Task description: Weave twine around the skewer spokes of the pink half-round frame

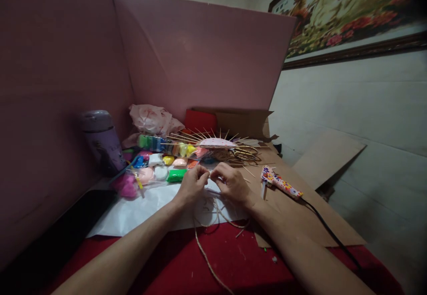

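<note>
Head view showed the left hand (193, 181) and right hand (231, 184) close together, fingers tightly pinched; anything gripped was too small to tell. Loose twine (199, 243) trailed toward six o'clock, seemingly not yet fixed anywhere. Toward twelve, the half-round panel (216, 142) already bore fanned sticks (180, 139); the glue gun (282, 184) lay toward three.

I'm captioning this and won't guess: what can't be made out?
Head view throughout:
What left hand and right hand pinch, if anything: hidden by their fingers.
Twine: lower end cut off by the bottom edge.
Framed picture: right side cut off by the right edge.
</note>
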The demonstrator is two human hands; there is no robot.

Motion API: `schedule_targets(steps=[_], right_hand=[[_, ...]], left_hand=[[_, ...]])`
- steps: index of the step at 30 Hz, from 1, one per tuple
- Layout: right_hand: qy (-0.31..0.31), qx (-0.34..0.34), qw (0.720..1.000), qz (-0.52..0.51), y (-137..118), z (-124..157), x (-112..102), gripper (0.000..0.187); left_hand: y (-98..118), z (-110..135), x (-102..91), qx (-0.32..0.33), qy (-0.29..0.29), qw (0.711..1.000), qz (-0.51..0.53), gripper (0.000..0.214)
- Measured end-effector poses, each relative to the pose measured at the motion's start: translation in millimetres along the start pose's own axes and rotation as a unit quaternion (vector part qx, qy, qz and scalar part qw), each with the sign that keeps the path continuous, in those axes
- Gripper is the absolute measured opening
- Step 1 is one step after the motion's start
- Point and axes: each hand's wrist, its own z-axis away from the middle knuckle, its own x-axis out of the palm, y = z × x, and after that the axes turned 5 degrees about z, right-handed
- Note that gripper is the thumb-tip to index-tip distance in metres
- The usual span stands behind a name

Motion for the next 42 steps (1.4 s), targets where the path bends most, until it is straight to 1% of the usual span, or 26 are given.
schedule_targets(steps=[5,11,14,19,21,23,26,28,32,38,42], right_hand=[[-0.017,-0.010,0.995,0.102,-3,1,-2,0.007],[-0.037,-0.016,0.984,0.176,-11,1,-4,0.008],[-0.033,-0.011,0.987,0.159,-10,2,0,0.005],[0.004,0.075,0.996,0.042,-4,1,9,0.014],[0.009,0.077,0.997,0.003,-3,0,9,0.013],[0.011,0.063,0.998,-0.018,-4,-1,8,0.010],[0.018,0.046,0.999,-0.013,-4,-1,6,0.009],[0.030,0.039,0.999,-0.004,-4,0,5,0.008],[0.041,0.037,0.998,-0.018,-3,0,6,0.010],[0.024,0.030,0.998,-0.044,-1,-1,7,0.014],[0.027,0.023,0.999,-0.028,-2,-1,5,0.017]], left_hand=[[4,3,2.3,0.010,0.017,0.999,-0.046,0.013],[7,6,4.2,0.013,0.017,0.997,-0.074,0.014],[10,9,5.7,0.019,0.021,0.997,-0.075,0.015],[15,14,6.9,0.044,0.011,0.997,-0.056,0.013],[16,13,6.5,0.021,0.020,0.999,-0.013,0.013],[16,10,5.7,-0.022,0.025,0.998,0.053,0.015],[18,7,4.2,-0.082,-0.001,0.984,0.161,0.019],[19,7,3.1,-0.105,-0.015,0.971,0.212,0.022],[21,7,2.0,-0.134,-0.012,0.956,0.261,0.024],[22,7,1.8,-0.217,-0.002,0.903,0.369,0.021],[21,6,0.5,-0.238,0.004,0.895,0.377,0.021]])
